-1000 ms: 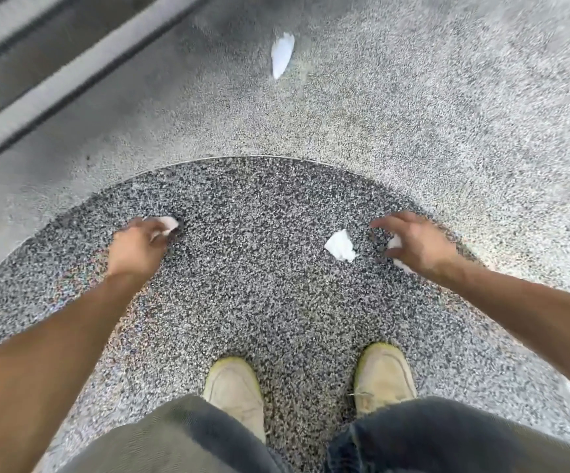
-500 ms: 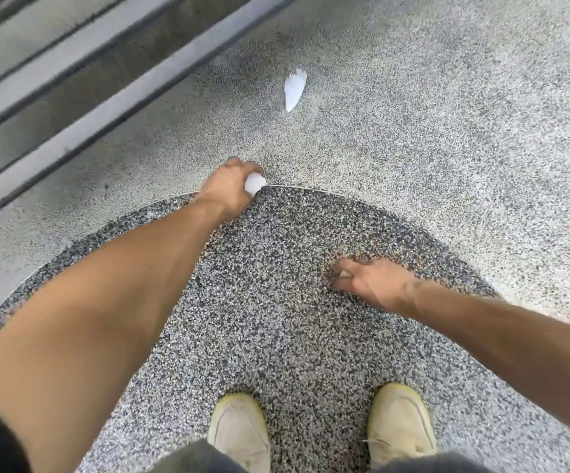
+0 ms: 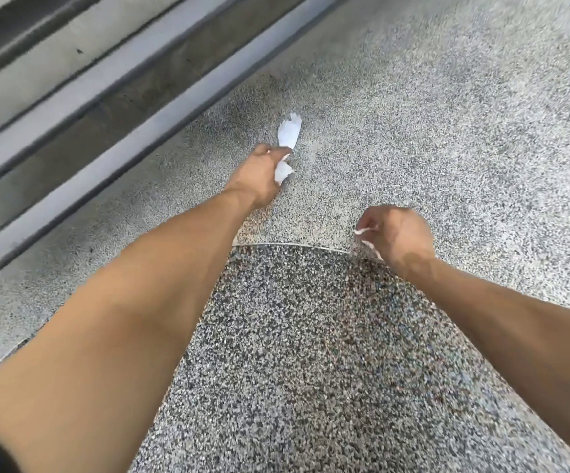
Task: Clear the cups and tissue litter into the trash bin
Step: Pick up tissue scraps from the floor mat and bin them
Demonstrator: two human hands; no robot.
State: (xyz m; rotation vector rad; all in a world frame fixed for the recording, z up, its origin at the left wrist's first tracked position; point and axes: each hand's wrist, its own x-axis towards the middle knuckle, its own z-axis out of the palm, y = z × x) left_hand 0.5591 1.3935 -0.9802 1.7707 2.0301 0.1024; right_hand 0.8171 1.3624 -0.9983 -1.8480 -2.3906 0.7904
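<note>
Left hand (image 3: 259,175) is extended far over the pale speckled floor (image 3: 447,131), its grip curled round a white tissue wad (image 3: 283,171), fingertips touching a second tissue piece (image 3: 289,131) lying on the floor near the grey steps (image 3: 72,107). Right hand (image 3: 394,235), nearer and to the right, has its grip closed on tissue scraps (image 3: 365,230) above the edge of the dark speckled circle (image 3: 311,336).

A speckled pebble floor (image 3: 447,131) bears one white tissue scrap (image 3: 289,131).
</note>
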